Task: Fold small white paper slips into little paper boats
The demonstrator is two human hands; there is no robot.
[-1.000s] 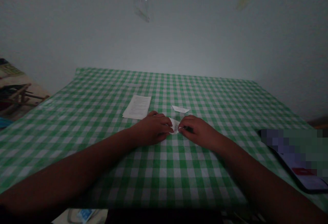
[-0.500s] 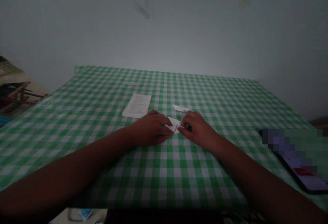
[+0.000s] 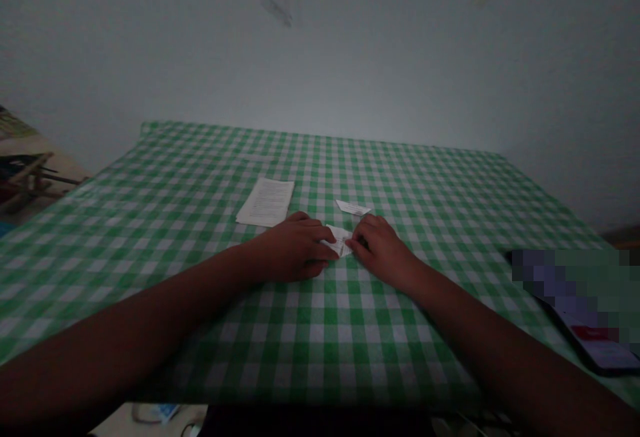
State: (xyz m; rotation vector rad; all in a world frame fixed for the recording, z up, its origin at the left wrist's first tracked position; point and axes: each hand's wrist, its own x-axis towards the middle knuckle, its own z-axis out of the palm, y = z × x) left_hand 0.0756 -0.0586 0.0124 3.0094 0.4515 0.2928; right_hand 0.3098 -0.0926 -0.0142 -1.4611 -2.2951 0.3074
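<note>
A small folded piece of white printed paper (image 3: 340, 240) lies on the green-and-white checked tablecloth (image 3: 325, 317), between my two hands. My left hand (image 3: 295, 250) has its fingers curled and pressed onto the paper's left side. My right hand (image 3: 383, 250) pinches the paper's right edge with closed fingers. Both forearms rest across the table toward me.
A larger printed paper sheet (image 3: 267, 201) lies just beyond my left hand. A small white paper scrap (image 3: 353, 208) sits behind the folded piece. A phone (image 3: 590, 330) rests near the table's right edge. A plain wall rises behind the table; clutter shows at the far left.
My hands have stayed on the folded paper, the fingers shifting slightly. The view has tilted a little, so everything sits a bit higher in the picture.
</note>
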